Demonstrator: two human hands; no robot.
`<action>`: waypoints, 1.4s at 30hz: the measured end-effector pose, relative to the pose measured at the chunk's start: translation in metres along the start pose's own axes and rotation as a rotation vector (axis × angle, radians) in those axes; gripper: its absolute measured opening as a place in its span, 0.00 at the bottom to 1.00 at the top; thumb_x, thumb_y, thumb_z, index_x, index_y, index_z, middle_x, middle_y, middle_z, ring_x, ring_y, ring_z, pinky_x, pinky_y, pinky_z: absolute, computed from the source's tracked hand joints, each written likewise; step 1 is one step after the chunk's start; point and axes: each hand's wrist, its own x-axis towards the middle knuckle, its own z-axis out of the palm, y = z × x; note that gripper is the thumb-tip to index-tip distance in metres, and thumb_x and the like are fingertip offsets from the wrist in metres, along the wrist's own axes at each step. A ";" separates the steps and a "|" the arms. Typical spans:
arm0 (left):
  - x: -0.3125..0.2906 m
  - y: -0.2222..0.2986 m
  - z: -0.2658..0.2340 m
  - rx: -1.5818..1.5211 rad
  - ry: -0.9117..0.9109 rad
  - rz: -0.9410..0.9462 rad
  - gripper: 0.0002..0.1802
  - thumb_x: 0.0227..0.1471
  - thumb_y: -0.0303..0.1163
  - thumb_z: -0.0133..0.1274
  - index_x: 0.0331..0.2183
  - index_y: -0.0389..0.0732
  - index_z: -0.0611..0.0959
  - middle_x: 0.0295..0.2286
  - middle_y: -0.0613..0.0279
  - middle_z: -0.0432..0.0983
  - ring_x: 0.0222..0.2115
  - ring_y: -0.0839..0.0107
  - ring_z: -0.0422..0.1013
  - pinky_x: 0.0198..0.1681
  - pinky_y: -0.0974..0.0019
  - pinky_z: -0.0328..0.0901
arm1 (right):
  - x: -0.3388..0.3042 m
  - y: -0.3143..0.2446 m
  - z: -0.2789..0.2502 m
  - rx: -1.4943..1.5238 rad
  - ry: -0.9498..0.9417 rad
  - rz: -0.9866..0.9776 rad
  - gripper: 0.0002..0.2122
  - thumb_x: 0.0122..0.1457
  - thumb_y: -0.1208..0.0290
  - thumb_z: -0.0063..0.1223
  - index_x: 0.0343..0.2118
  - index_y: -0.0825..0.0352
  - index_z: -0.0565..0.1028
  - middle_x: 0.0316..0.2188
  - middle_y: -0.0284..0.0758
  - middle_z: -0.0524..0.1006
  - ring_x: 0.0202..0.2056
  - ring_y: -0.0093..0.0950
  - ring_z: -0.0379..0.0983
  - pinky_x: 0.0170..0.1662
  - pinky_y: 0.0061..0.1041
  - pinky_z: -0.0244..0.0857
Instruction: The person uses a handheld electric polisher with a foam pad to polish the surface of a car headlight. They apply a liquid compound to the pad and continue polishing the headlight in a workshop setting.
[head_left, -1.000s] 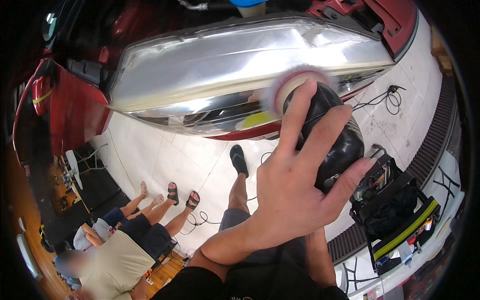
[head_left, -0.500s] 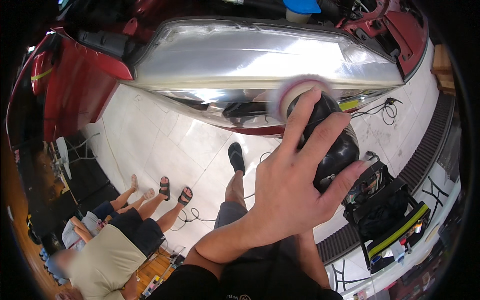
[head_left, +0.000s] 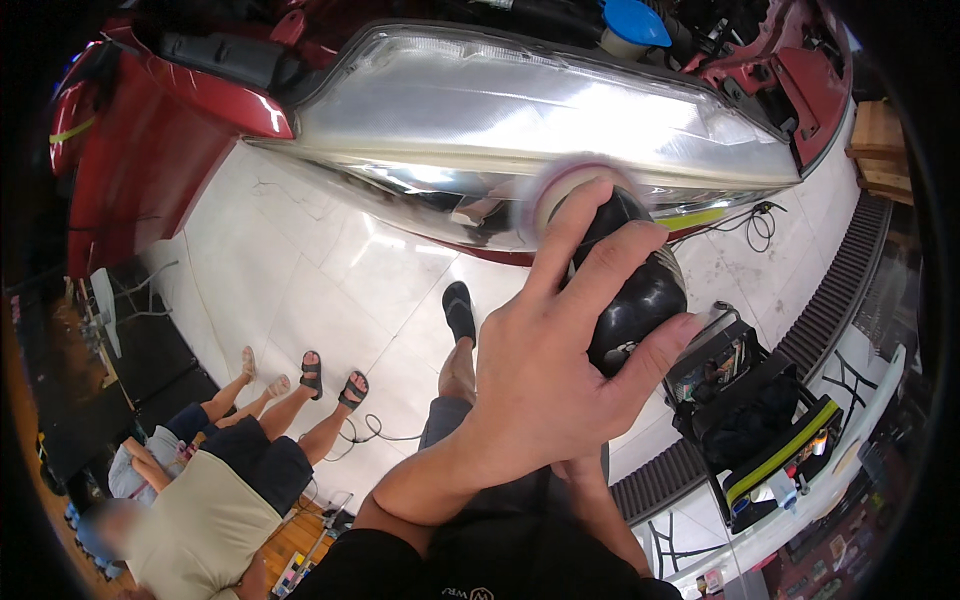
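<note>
My left hand [head_left: 545,370] is closed over the black body of a power polisher [head_left: 640,305], fingers spread along its head and thumb on its right side. The polisher's round pale pad [head_left: 565,195], with a pinkish rim, is blurred as if spinning and lies against the lower part of a large car headlight [head_left: 450,110]. The lens looks hazy and silvery above, shinier along the lower edge. From the lower right my right forearm [head_left: 610,520] reaches up beneath the left hand; my right hand is hidden there, so its grip does not show.
Red body panels [head_left: 150,140] flank the headlight, with a blue-capped reservoir [head_left: 635,25] behind. Two people [head_left: 200,500] sit at lower left. An open black tool bag [head_left: 750,410] stands at right, near a coiled cable [head_left: 760,228] on pale floor tiles [head_left: 300,260].
My left hand and the polisher have slid slightly left along the headlight's lower edge. The whole view has shifted a little.
</note>
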 end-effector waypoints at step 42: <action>0.002 -0.032 -0.108 -0.178 0.133 0.023 0.27 0.56 0.41 0.60 0.51 0.33 0.82 0.58 0.43 0.71 0.56 0.58 0.70 0.62 0.59 0.61 | -0.002 0.031 0.116 -0.096 -0.109 -0.007 0.37 0.53 0.50 0.73 0.55 0.74 0.70 0.42 0.39 0.80 0.37 0.29 0.80 0.40 0.30 0.77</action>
